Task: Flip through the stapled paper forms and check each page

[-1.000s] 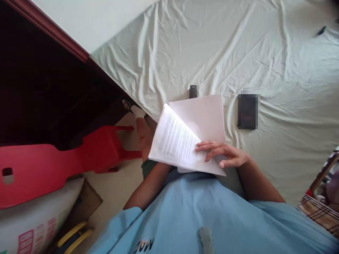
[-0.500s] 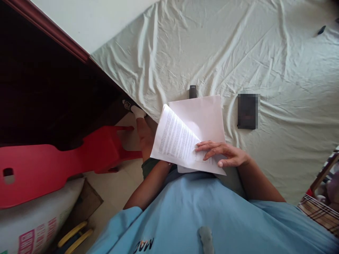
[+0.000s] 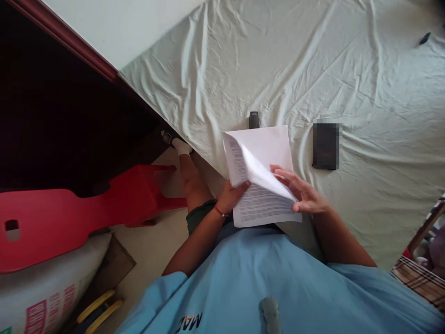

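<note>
A printed stack of paper (image 3: pixel 264 211) lies at my lap, over the edge of the bed. My left hand (image 3: pixel 232 194) grips its left side, thumb on top and the fingers hidden underneath. One sheet (image 3: pixel 259 169) is lifted and curls across the stack, blurred by motion. My right hand (image 3: pixel 304 192) is at the right side with fingers apart, touching or close to that sheet's edge. Its thumb is beside the sheet's lower right corner. Beyond the stack's top edge, a dark narrow object (image 3: pixel 254 119) sticks out on the bed.
A dark, pixelated rectangular object (image 3: pixel 326 146) lies on the pale bedsheet (image 3: pixel 375 199), right of the paper. To my left are a red plastic chair (image 3: pixel 132 197) and a white printed sack (image 3: pixel 62 287). A small black item (image 3: pixel 424 38) is at the far right.
The raised page has swung from the left over towards the right, uncovering the printed sheet below. My left hand now shows at the left edge. My right hand has risen off the page.
</note>
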Available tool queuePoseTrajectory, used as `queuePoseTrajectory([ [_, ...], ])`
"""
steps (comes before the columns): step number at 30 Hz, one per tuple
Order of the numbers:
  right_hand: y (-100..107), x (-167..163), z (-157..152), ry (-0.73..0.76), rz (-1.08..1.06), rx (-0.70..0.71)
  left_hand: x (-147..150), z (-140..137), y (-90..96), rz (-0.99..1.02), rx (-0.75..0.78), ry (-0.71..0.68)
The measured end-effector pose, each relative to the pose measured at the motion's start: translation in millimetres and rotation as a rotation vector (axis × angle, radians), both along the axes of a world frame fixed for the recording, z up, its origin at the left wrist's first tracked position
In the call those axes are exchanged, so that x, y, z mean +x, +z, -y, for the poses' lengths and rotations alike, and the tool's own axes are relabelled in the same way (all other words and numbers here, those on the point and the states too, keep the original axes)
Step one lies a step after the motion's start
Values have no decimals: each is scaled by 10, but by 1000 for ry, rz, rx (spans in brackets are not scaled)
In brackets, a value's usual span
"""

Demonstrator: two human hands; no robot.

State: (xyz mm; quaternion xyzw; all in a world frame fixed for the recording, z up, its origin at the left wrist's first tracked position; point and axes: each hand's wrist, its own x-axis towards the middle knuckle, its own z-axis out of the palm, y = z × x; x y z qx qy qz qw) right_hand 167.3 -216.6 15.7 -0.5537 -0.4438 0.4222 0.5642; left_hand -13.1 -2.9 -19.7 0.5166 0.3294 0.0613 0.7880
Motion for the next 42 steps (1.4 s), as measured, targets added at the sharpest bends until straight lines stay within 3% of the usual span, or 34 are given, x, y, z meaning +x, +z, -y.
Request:
queuePoseTrajectory([
  [4, -46, -25, 34, -171, -114, -27, -7, 41, -2, -66, -23, 14],
  [9, -123, -47, -49, -572, -116, -8, -12, 32, -48, -19, -2, 1],
  [13, -174, -4, -104, -729, -115, -93, -10, 47, -28, 28, -11, 8],
  [16, -168, 41, -121, -820, 42, -200, -27, 74, 20, 41, -51, 28],
  [20, -78, 61, -151, -908, 438, -265, -73, 99, 52, 47, -103, 18],
  [24, 144, 17, -204, -886, 875, -272, -145, 103, 78, 51, -128, -32],
  [28, 466, 3, -360, -815, 1096, -302, -214, 138, 131, 21, -150, -106],
  [32, 670, 51, -662, -594, 1186, -309, -245, 247, 134, -9, -249, -140],
  [37, 640, 94, -1055, -284, 1274, -413, -303, 405, 106, -54, -266, -162],
  [42, 568, 183, -1275, -7, 1055, -586, -396, 466, 115, -45, -291, -157],
])
